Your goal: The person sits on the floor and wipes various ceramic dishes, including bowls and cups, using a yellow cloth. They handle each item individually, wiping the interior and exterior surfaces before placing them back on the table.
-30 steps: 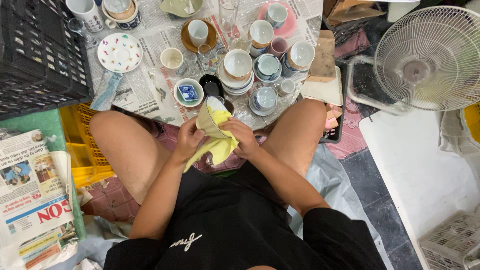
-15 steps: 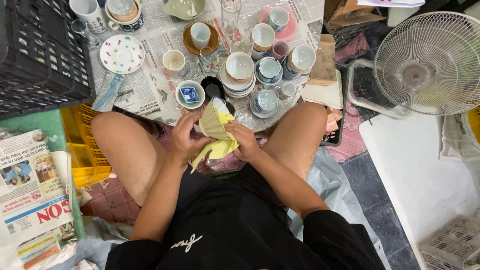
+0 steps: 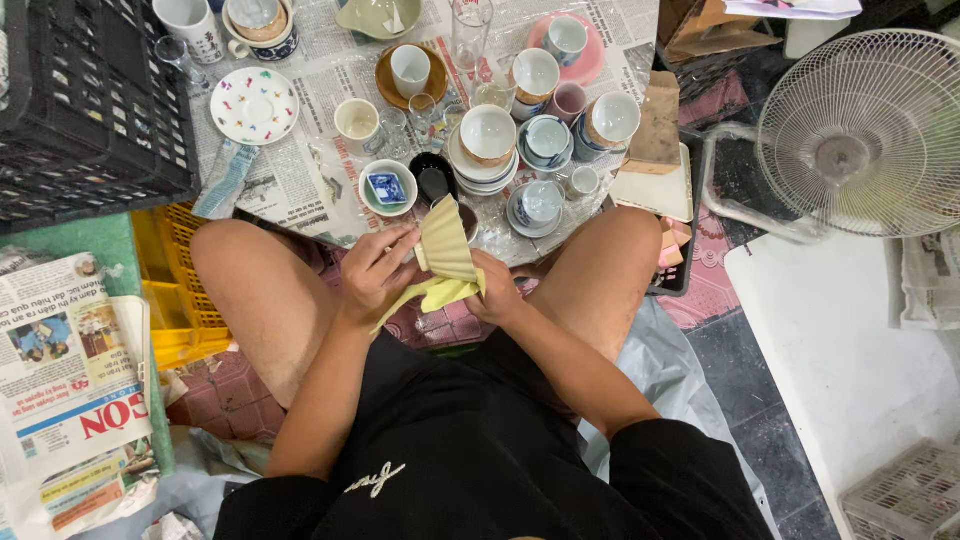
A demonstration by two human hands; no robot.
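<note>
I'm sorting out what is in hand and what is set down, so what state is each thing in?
Left hand: gripping the yellow cloth.
Right hand: holding the ribbed beige dish from below.
Ribbed beige dish: tilted, lifted, wrapped below by the cloth.
Yellow cloth: crumpled between both hands.
Speckled saucer: flat on newspaper, empty.
Fan: lying face up on the floor.
Black crate: standing at left.

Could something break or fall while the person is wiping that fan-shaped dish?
Maybe. The ridged cream dish is held over the crowded newspaper; if it slipped from the left hand or the right hand with the yellow cloth, it could hit the stacked cups and saucers. A knee could also nudge the cup on a saucer nearby.
</note>
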